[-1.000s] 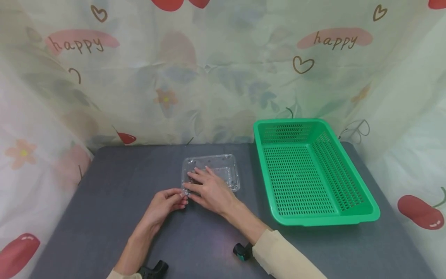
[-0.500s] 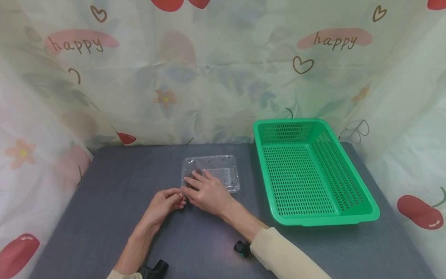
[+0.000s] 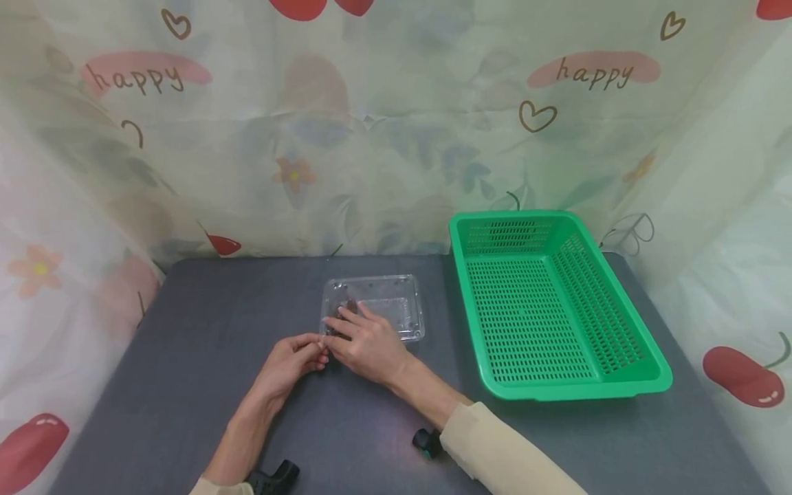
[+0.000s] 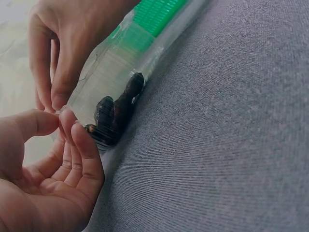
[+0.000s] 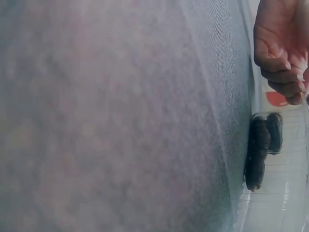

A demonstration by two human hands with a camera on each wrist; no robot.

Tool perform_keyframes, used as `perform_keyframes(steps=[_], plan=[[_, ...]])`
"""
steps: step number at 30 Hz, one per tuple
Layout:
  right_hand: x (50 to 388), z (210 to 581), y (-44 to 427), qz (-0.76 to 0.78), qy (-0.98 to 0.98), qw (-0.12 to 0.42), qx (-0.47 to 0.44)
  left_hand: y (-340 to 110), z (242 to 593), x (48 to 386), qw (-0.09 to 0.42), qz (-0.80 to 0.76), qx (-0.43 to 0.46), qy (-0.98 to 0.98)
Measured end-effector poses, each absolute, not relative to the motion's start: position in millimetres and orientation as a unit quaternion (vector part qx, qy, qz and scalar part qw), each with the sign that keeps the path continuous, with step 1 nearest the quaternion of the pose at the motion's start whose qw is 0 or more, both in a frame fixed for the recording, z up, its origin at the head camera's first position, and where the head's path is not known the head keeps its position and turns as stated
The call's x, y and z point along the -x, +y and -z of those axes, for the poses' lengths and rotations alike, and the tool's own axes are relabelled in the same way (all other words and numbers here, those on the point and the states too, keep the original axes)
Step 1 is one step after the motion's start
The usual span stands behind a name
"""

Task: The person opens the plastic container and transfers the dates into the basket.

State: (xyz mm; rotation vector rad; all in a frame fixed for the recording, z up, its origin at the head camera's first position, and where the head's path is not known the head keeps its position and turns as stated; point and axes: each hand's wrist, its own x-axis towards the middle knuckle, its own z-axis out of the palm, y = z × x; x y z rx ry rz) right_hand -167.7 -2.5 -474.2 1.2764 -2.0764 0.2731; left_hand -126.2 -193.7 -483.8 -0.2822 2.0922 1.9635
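A clear plastic box [image 3: 393,311] with a lid lies on the grey table. Inside, toward its left end, are several dark, oblong, wrinkled pieces [image 4: 115,113] that look like dates. My left hand [image 3: 291,363] pinches the near left corner of the box between thumb and forefinger, its other fingers curled. From the right, my right hand [image 3: 374,347] reaches over the box. Its thumb and forefinger meet at the same corner, close against the left fingertips, while the other fingers lie over the lid. The right wrist view does not show the right hand.
A green perforated plastic basket [image 3: 465,302] stands to the right of the box, with no contents visible. A patterned curtain [image 3: 383,151] hangs behind the table [image 3: 204,330] and at both sides.
My right hand has slid a little left and toward me, from spread over the lid to the near left corner. My left hand stays at that corner. The box has hardly moved.
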Motion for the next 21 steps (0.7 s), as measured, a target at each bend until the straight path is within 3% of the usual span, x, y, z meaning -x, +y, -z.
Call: perform_keyframes(steps=[21], plan=[[173, 457, -4, -0.189, -0.773, 0.385, -0.466, -190, 483, 125, 0.114, -0.667, 0.123, 0.726]])
